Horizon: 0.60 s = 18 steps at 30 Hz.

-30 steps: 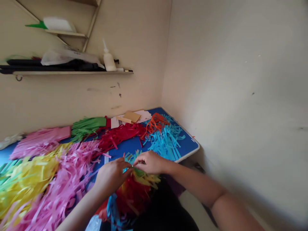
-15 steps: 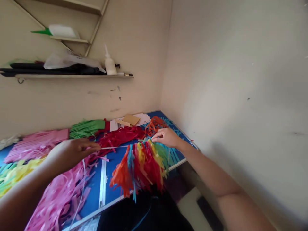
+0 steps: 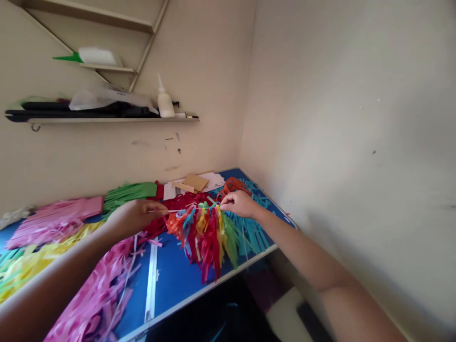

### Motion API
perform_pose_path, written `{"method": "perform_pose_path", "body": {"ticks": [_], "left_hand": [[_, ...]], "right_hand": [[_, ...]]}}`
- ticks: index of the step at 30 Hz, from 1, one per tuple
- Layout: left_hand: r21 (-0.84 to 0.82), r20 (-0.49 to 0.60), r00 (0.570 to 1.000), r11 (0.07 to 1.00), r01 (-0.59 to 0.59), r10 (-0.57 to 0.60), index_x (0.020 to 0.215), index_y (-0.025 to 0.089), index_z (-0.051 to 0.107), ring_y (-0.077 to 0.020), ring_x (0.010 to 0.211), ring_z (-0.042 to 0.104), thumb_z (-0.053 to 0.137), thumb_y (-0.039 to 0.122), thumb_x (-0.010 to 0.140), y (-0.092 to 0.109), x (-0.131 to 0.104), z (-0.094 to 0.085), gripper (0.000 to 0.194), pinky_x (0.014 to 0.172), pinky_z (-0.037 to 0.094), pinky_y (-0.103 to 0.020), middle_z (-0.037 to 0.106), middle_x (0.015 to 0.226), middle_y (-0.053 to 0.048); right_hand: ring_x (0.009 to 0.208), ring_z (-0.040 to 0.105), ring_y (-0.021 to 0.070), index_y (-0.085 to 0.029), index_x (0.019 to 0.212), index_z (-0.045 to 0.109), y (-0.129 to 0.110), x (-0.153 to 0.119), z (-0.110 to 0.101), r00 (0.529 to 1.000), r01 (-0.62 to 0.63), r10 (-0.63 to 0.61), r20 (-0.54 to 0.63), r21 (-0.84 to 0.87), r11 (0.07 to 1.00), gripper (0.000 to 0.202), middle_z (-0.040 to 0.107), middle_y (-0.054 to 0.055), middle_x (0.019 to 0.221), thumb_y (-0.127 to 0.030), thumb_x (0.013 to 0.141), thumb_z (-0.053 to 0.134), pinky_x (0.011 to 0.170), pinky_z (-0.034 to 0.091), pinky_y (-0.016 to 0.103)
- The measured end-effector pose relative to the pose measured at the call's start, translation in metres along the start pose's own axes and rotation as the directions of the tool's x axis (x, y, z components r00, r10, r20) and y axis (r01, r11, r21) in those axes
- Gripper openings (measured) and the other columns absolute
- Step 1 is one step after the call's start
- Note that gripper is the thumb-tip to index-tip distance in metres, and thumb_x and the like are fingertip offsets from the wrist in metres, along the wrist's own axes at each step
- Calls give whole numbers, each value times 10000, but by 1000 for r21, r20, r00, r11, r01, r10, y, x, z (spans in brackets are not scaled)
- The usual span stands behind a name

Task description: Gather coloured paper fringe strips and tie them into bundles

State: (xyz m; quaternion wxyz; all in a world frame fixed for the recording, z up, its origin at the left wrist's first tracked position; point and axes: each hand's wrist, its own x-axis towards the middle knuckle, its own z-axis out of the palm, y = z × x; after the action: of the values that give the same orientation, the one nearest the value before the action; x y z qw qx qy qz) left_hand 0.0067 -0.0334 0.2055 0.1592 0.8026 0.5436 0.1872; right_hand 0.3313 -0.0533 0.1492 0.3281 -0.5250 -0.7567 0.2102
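Note:
A white string [image 3: 177, 210] runs between my hands, with a row of multicoloured paper tassels [image 3: 210, 232] hanging from it in orange, blue, red, yellow and green. My left hand [image 3: 140, 216] pinches the string at the orange end, thumb and forefinger together. At the green end, my right hand [image 3: 240, 204] pinches the string beside the top of the row. A loose length of string trails down below my left hand. The tassels hang over the front part of the blue table [image 3: 178, 270].
Pink fringed paper [image 3: 96, 289], yellow fringed paper [image 3: 50, 256] and green fringed paper [image 3: 131, 191] lie to the left. Turquoise fringe [image 3: 254, 237] and orange strips [image 3: 233, 184] lie at right. A wall shelf [image 3: 117, 120] holds a white bottle [image 3: 165, 102]. Walls meet behind the table.
My left hand has moved right, closer to my right hand, and the string between them is shorter. The tassels have swung forward from the table's edge and bunched closer together.

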Motion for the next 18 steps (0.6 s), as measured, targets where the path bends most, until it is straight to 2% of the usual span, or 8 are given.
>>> {"method": "perform_pose_path", "body": {"ticks": [3,7,9,12,14,18], "left_hand": [[-50,75,996,998,-36,39,900,165,719,-205,910,647,552,509,796,-2,0,4,396,825,439,-242,763,977,-11],[-93,103,994,995,-27,37,765,176,616,-170,651,618,434,476,810,-6,3,15,354,637,459,-246,679,672,-3],[-88,84,996,996,-30,38,735,199,582,-168,593,579,425,495,793,-6,3,18,340,592,438,-259,625,613,13],[-71,31,999,997,-40,43,707,212,580,-187,662,582,445,508,763,-6,4,19,331,630,431,-283,629,664,4],[-74,26,999,997,-32,34,692,210,594,-195,683,596,442,523,763,-6,3,19,354,642,441,-286,647,675,-5],[-83,74,997,996,17,-11,837,214,728,-220,787,672,515,602,741,-3,-4,18,453,725,490,-282,758,838,-13]], "right_hand": [[635,585,106,-156,811,778,0,0,2,1000,6,-6,-3,20,1000,61,705,-2,714,-178,794,724,580,367,196],[588,543,97,-186,948,791,-3,1,5,999,46,-47,12,60,997,156,683,-16,677,-245,810,746,559,346,201],[627,564,106,-191,950,794,-5,2,6,996,89,-89,-2,107,990,156,706,0,731,-263,825,736,585,364,204],[666,595,115,-170,873,796,-8,3,8,996,90,-89,-9,147,985,103,726,20,781,-218,829,717,614,390,203],[646,588,108,-171,841,793,-11,3,9,998,70,-71,-3,99,993,78,719,14,767,-202,814,727,601,380,201],[648,570,102,-188,851,785,-17,-1,11,994,107,-107,10,-30,994,73,694,-3,746,-233,808,747,613,364,201]]}}
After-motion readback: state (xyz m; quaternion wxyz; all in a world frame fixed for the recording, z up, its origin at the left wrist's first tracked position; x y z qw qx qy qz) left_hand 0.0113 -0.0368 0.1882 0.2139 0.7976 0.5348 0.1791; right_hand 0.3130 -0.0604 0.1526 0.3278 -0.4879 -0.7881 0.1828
